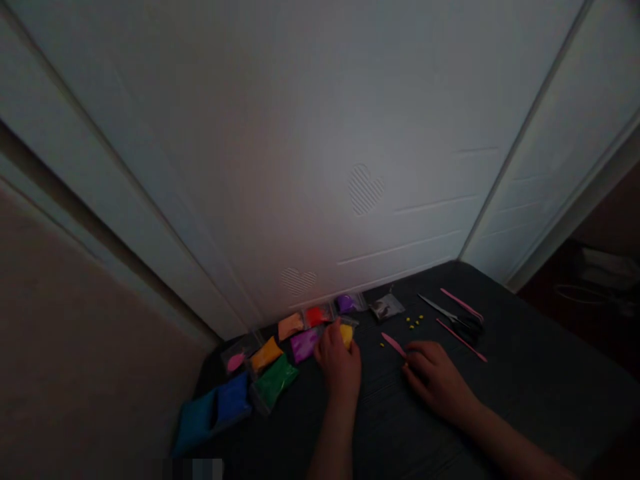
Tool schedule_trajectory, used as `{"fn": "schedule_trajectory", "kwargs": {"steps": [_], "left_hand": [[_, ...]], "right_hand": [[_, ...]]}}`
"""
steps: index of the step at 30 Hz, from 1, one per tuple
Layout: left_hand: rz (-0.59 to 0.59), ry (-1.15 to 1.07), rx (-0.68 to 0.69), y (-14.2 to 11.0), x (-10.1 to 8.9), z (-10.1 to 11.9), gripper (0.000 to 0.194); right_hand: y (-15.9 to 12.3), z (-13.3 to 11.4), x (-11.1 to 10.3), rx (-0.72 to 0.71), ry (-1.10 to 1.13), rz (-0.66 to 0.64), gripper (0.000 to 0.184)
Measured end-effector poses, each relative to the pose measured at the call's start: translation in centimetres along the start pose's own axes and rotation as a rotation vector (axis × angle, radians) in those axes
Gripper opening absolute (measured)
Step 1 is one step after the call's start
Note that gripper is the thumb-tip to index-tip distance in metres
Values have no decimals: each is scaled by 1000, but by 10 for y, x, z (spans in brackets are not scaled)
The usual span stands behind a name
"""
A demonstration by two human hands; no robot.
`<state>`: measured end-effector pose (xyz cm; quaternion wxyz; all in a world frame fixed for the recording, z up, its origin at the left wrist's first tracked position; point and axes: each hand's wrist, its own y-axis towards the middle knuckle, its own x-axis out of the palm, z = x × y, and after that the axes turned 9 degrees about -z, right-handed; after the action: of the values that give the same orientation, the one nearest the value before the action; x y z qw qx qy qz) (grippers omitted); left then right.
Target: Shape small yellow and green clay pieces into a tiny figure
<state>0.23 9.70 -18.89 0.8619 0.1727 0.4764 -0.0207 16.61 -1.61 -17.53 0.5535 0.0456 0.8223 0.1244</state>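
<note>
My left hand (340, 363) reaches to the row of packets, its fingers curled around a small clear bag of yellow modelling clay (347, 335). Part of that bag is hidden under the fingers. A pink plastic modelling knife (394, 344) is pinched in my right hand (436, 381), its blade pointing away to the left, low over the dark table. One tiny yellow clay piece (383, 345) lies beside the blade tip. Farther back is a cluster of several small yellow pieces (412, 327).
Bags of purple (304, 345), green (276, 380), orange (267, 354) and blue (233, 399) clay lie on the left, with others around them. Scissors (453, 316), pink tweezers (461, 303) and a thin pink stick (461, 340) lie on the right. A white panelled wall (310, 167) rises behind the table.
</note>
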Motion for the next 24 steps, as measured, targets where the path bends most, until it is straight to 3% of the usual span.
{"fn": "schedule_trajectory", "kwargs": {"steps": [5, 16, 18, 21, 24], "left_hand": [[-16, 30, 17, -2, -2, 3, 41], [-23, 83, 12, -3, 3, 9, 38], [-9, 87, 1, -5, 2, 11, 37], [30, 96, -21, -7, -1, 15, 37], [79, 117, -45, -7, -2, 17, 36]], "right_hand": [[1, -3, -5, -20, 36, 15, 21], [5, 3, -14, -216, 200, 36, 9], [16, 2, -30, -280, 225, 61, 14], [37, -10, -73, -357, 273, 157, 21], [51, -29, -120, -411, 505, 301, 22]]}}
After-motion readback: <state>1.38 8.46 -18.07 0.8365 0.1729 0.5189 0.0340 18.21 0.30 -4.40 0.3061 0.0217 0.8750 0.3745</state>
